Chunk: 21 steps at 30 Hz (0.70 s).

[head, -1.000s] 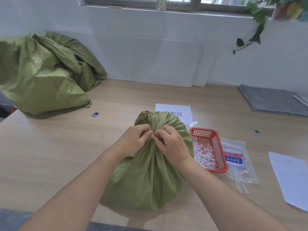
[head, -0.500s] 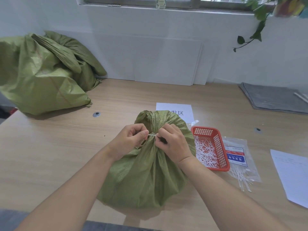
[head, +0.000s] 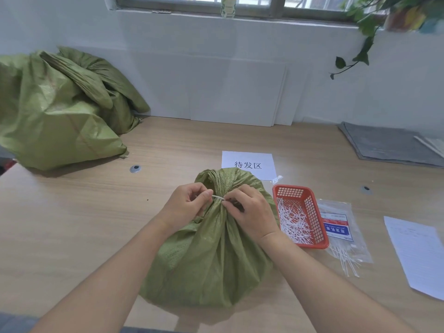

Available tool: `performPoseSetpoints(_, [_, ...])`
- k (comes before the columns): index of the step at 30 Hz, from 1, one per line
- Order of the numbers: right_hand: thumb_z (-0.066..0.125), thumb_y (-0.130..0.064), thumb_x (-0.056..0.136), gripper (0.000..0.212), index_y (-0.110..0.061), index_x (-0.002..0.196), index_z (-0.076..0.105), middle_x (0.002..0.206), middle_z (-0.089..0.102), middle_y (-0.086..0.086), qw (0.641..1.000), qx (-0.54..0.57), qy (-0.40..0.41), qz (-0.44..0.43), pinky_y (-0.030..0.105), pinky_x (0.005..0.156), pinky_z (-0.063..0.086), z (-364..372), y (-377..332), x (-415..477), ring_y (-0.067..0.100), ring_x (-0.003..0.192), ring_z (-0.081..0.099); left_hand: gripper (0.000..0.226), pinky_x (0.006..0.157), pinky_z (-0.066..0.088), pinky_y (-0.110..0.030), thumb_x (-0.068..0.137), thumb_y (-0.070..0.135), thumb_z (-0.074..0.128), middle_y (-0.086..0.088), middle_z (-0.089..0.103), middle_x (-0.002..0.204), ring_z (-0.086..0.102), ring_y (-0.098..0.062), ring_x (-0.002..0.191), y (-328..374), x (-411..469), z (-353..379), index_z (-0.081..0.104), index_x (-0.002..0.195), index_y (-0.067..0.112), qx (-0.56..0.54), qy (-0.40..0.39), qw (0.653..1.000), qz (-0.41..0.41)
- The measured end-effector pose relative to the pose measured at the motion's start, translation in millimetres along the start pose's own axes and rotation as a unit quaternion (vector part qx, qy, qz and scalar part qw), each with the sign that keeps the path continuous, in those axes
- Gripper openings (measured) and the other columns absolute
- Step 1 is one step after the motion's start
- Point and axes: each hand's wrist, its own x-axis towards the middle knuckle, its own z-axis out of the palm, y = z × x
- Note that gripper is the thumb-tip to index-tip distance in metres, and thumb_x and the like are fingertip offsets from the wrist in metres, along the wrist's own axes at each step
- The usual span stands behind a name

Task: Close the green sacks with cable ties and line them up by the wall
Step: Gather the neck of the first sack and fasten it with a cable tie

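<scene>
Pinching the white cable tie at the gathered neck, left hand and right hand are cinching the soft, crinkly green sack sitting mid-tabletop; neck looks like the best hold.

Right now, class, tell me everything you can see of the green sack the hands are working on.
The green sack looks like woven plastic cloth, olive green, creased and bulging, so it seems full. It sits on the wooden table, near the front edge, beside the red basket. Its mouth is gathered into a neck, with a ruffled top above. A white cable tie circles that neck. The left hand pinches the tie's end; the right hand pinches it at the neck and rests on the cloth.
</scene>
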Motion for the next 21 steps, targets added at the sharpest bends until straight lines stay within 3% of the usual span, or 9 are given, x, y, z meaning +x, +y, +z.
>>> performPoseSetpoints(5, [0.063, -0.032, 0.099, 0.020, -0.018, 0.106, 0.075, 0.098, 0.064, -0.007, 0.996, 0.049, 0.024, 0.077, 0.028, 0.077, 0.052, -10.6, -11.6, -9.0, 0.011, 0.085, 0.060, 0.026, 0.056, 0.052, -0.051, 0.096, 0.030, 0.063, -0.029, 0.062, 0.075, 0.058, -0.028, 0.062, 8.8, 6.3, 10.2, 0.063, 0.078, 0.013, 0.024, 0.036, 0.999, 0.029])
performPoseSetpoints(9, [0.052, -0.035, 0.101, 0.031, -0.017, 0.114, 0.074, 0.107, 0.066, -0.008, 0.973, 0.121, 0.063, 0.184, 0.027, 0.086, 0.051, -17.1, -23.1, -11.5, 0.006, 0.096, 0.062, 0.030, 0.076, 0.055, -0.061, 0.087, 0.048, 0.059, -0.019, 0.069, 0.089, 0.066, -0.040, 0.079, 22.7, 5.8, 13.9, 0.069, 0.087, 0.019, 0.010, 0.071, 0.996, 0.045])
performPoseSetpoints(12, [0.041, -0.044, 0.100, 0.047, -0.016, 0.118, 0.074, 0.113, 0.069, -0.004, 0.952, 0.149, 0.103, 0.248, 0.031, 0.097, 0.049, -22.2, -33.5, -14.7, 0.009, 0.108, 0.062, 0.032, 0.083, 0.055, -0.056, 0.088, 0.042, 0.054, -0.016, 0.073, 0.102, 0.068, -0.032, 0.090, 35.6, 0.8, 16.6, 0.075, 0.099, 0.020, -0.052, 0.075, 0.995, 0.032])
performPoseSetpoints(15, [0.035, -0.050, 0.100, 0.055, -0.015, 0.118, 0.073, 0.118, 0.071, -0.002, 0.939, 0.161, 0.121, 0.281, 0.039, 0.103, 0.049, -27.3, -45.3, -20.8, 0.011, 0.114, 0.063, 0.032, 0.097, 0.053, -0.046, 0.090, 0.040, 0.051, 0.000, 0.076, 0.109, 0.068, -0.022, 0.110, 46.1, -6.6, 15.7, 0.077, 0.104, 0.027, -0.075, 0.063, 0.995, 0.022])
performPoseSetpoints(18, [0.032, -0.050, 0.103, 0.054, -0.013, 0.113, 0.071, 0.114, 0.071, 0.000, 0.927, 0.182, 0.126, 0.305, 0.043, 0.100, 0.050, -35.8, -58.5, -27.5, 0.013, 0.111, 0.063, 0.038, 0.111, 0.047, -0.041, 0.090, 0.041, 0.050, 0.013, 0.075, 0.116, 0.065, -0.007, 0.117, 60.4, -18.5, 14.2, 0.076, 0.113, 0.027, -0.070, 0.046, 0.996, 0.029])
performPoseSetpoints(21, [0.034, -0.047, 0.107, 0.044, -0.022, 0.118, 0.069, 0.114, 0.068, -0.010, 0.907, 0.233, 0.136, 0.323, 0.035, 0.104, 0.048, -47.7, -72.1, -31.5, 0.004, 0.112, 0.061, 0.044, 0.118, 0.038, -0.037, 0.090, 0.043, 0.047, 0.019, 0.070, 0.126, 0.057, 0.002, 0.126, 76.5, -34.2, 16.7, 0.073, 0.123, 0.029, -0.064, 0.029, 0.997, 0.040])
